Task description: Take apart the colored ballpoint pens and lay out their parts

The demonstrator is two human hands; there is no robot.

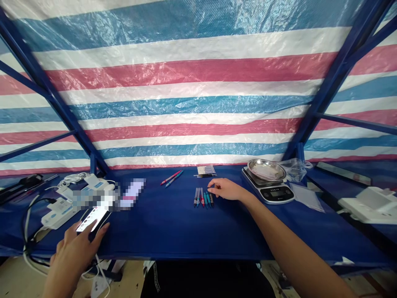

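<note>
My left hand (76,248) rests at the table's front left, its fingers touching a lit phone (93,218) that lies on the blue table (173,227). My right hand (226,189) reaches to the middle of the table, fingertips pinched on the top of a row of several pens (203,197) lying side by side. A red pen and a blue pen (171,178) lie apart further back. A small packet with dark pens (205,171) sits behind the row.
A digital scale with a steel bowl (268,179) stands at the right, clear plastic bags (302,182) beside it. White chargers and cables (65,194) crowd the left. A white device (370,205) sits far right. A striped tarp and blue frame bars back the table.
</note>
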